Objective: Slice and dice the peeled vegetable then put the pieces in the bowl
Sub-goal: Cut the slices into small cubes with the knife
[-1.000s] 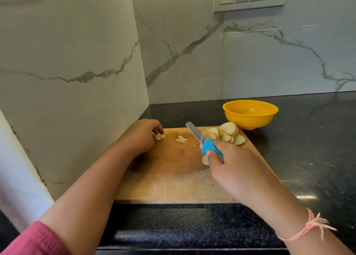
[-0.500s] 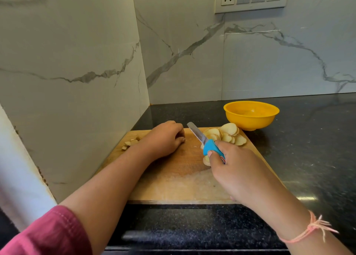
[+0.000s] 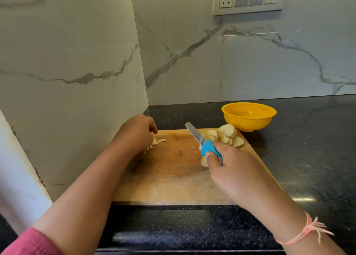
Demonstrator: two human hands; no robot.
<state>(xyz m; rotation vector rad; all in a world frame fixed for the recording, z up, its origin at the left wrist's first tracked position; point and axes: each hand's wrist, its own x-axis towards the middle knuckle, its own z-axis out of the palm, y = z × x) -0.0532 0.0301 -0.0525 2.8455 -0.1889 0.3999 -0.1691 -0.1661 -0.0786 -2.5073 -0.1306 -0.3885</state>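
Observation:
A wooden cutting board lies on the black counter. My right hand grips a blue-handled knife whose blade points far-left, above the board. Pale round vegetable slices are piled at the board's far right corner, and one slice lies under the handle. My left hand rests with fingers bent down at the board's far left, right beside a small heap of diced pieces. Its fingertips are hidden. A yellow bowl stands just beyond the slices.
Marble walls meet in a corner behind and to the left of the board. A socket and switch panel is high on the back wall. Black counter stretches to the right of the board and bowl.
My left hand went to the middle of the board and came back left. The loose diced bits from the middle now lie beside it. The knife hand barely moved.

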